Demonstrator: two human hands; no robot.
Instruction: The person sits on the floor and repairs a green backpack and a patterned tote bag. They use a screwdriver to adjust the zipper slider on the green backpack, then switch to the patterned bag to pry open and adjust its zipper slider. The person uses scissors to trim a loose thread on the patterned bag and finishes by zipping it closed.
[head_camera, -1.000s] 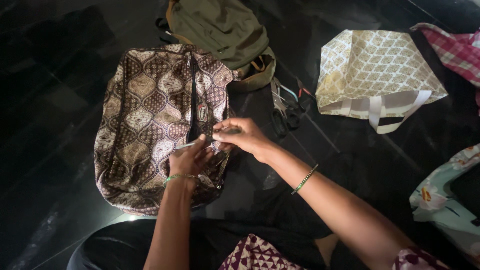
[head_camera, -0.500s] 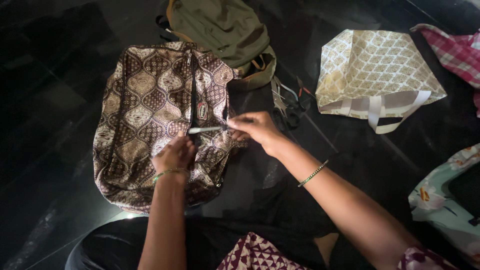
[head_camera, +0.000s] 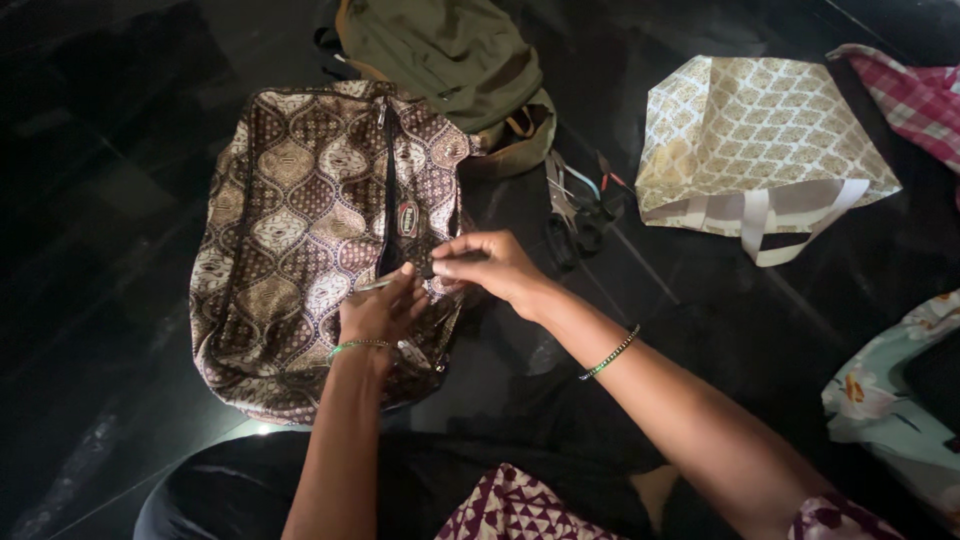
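Backpack: brown patterned backpack (head_camera: 300, 240) lies flat on the dark floor (head_camera: 100, 200).
Left hand: left hand (head_camera: 380, 312) presses on backpack, fingers closed on a thin light strip.
Right hand: right hand (head_camera: 495, 268) pinches the backpack's edge, fingers together.
Nearby: green bag (head_camera: 440, 60) above.

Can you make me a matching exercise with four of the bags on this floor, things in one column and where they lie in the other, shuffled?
Things:
1. brown patterned backpack
2. olive green backpack
3. cream patterned tote bag
4. red checked cloth bag

Places:
A. top right corner
B. under both hands
C. top middle
D. right of the tangled straps

Pairs: 1-B, 2-C, 3-D, 4-A
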